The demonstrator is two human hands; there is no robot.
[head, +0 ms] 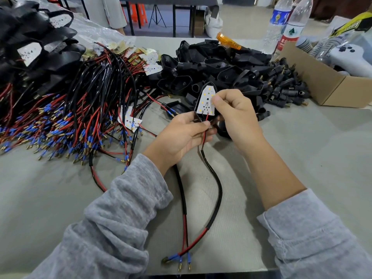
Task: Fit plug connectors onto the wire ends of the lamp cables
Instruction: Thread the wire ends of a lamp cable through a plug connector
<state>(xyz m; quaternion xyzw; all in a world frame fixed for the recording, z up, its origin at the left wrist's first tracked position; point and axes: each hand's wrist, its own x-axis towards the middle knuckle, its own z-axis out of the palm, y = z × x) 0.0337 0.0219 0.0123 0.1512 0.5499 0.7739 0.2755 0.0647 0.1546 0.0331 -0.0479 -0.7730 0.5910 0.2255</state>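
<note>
My right hand (235, 117) pinches a white LED board (206, 101) that sits in a black lamp housing, held upright above the table. My left hand (181, 135) grips the housing's lower edge and the red and black wires just below the board. Two black-sleeved cables (216, 186) hang down from my hands to the table's near edge. Their ends (181, 259) carry blue sleeves and brass pins. A heap of black plug connectors (285, 85) lies at the right, behind my right hand.
A large tangle of lamp cables (80, 109) with blue-tipped ends covers the left of the table. Black housings (211, 65) are piled at the back centre. An open cardboard box (326, 85) and two water bottles (285, 23) stand at the back right.
</note>
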